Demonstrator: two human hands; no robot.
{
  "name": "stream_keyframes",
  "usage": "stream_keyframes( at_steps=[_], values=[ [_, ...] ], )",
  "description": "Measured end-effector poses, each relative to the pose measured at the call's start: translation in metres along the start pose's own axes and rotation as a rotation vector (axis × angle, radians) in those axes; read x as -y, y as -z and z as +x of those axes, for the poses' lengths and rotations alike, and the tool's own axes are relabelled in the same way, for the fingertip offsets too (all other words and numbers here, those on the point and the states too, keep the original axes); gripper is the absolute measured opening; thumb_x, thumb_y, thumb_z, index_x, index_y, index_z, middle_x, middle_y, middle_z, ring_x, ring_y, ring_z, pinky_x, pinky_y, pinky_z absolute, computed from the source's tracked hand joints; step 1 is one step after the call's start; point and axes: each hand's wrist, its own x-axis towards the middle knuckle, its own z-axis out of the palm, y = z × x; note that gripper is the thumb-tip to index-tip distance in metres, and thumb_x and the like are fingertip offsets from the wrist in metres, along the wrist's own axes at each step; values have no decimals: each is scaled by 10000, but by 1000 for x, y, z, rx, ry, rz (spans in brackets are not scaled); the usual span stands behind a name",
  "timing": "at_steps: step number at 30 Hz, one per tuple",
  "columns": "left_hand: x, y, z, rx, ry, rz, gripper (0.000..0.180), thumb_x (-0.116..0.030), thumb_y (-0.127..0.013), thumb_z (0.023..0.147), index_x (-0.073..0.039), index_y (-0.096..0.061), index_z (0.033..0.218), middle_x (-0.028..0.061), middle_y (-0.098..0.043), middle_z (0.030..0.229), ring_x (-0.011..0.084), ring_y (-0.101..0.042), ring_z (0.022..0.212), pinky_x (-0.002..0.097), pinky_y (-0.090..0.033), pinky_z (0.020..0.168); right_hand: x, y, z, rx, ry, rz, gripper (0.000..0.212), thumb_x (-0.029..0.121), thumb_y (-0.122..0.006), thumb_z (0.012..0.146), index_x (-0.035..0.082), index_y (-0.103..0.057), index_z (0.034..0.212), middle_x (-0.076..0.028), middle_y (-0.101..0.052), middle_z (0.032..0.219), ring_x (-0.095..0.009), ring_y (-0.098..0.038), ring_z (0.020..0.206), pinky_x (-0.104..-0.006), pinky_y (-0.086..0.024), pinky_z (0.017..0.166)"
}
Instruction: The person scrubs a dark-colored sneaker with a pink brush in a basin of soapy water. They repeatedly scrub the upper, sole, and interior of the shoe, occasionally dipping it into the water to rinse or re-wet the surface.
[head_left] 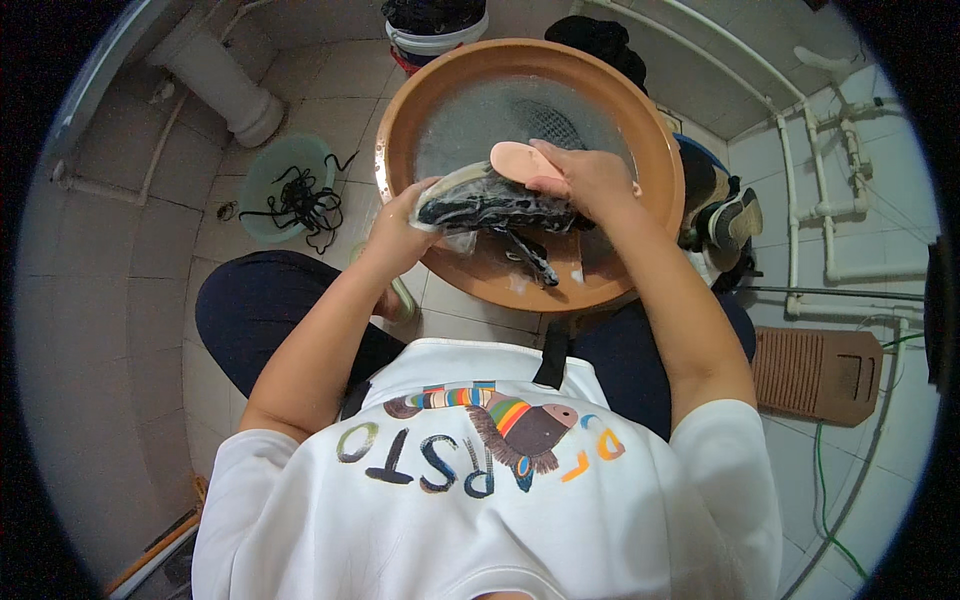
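Over the orange basin [660, 190], my left hand [408, 222] grips the soapy black shoe [480, 209] by its left end while my right hand [590, 182] clasps the pink brush [518, 162], best worked in short, firm strokes.

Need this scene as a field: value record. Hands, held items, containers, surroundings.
left hand: grips one end of foamy black-and-white shoe
right hand: holds pink brush
brush position: at the shoe; contact hidden
shoe position: over orange-brown basin
basin contents: cloudy water
left side: pale green basin, black laces
right side: brown washboard
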Motion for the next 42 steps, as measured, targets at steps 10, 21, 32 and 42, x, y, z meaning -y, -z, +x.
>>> stream_keyframes(
  at_steps=[10,21,32,42],
  values=[
    [9,-6,5,-24,51,-139,545,-123,-748,664,-54,-541,1164,113,-635,1029,218,-603,962,297,-455,829,13,10,-7,96,-100,114,606,587,-533,772,250,-470,1272,-137,-636,1018,-303,-624,894,-405,-477,755],
    [4,-13,10,-28,-41,-157,596,-166,-767,653,-37,-527,1183,123,-640,1032,217,-613,948,301,-462,822,13,1,-19,24,-74,100,568,565,-542,769,242,-511,1235,-123,-652,908,-319,-620,846,-400,-481,726],
    [-1,-17,11,-46,-64,-198,559,-80,-759,640,-40,-549,1158,125,-640,1021,211,-618,932,295,-464,815,3,-13,-22,-215,128,112,563,616,-529,745,260,-505,1180,-120,-654,809,-310,-639,694,-421,-493,570],
    [-11,-13,5,-43,-36,-203,567,-125,-771,657,-27,-538,1164,108,-639,1035,181,-608,951,274,-457,830,25,0,-19,-13,-96,112,609,598,-543,762,238,-503,1251,-142,-639,956,-337,-613,845,-396,-477,709]
  ],
)
